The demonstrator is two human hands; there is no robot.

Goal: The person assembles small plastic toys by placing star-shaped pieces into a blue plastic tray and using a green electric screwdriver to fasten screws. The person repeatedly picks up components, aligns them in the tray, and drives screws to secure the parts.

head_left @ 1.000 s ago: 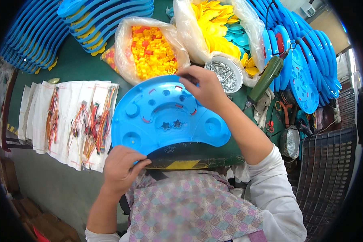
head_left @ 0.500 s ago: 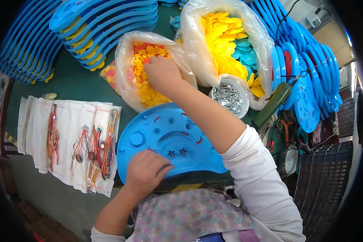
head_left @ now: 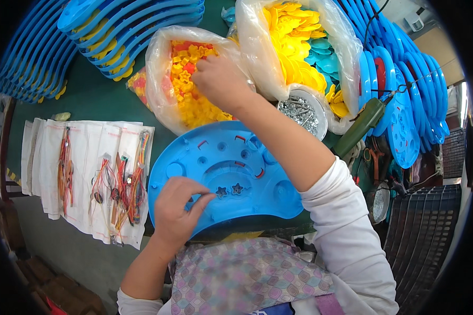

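A curved blue plastic shell (head_left: 215, 210) lies on the table in front of me, with two star-shaped openings at its near middle. Over its left part is my left hand (head_left: 180, 207), thumb and fingers closed in a pinch; whatever is between them is too small to make out. My right hand (head_left: 220, 79) reaches across the shell to a clear plastic bag (head_left: 160, 73) of small yellow and red star-shaped pieces (head_left: 186, 86). Its fingers curl together down at the pieces, and their tips are partly hidden.
A larger bag (head_left: 255, 47) holds yellow and teal parts. Beside it stands a white bowl of screws (head_left: 302, 113). A green electric screwdriver (head_left: 360, 126) hangs at the right. Wire bundles (head_left: 134, 184) lie on white sheets at left. Stacked blue shells (head_left: 142, 31) stand behind.
My right hand stays at the bag of star pieces, shifting slightly right and up. My left hand has moved a little left and up over the shell. The whole view has shifted slightly.
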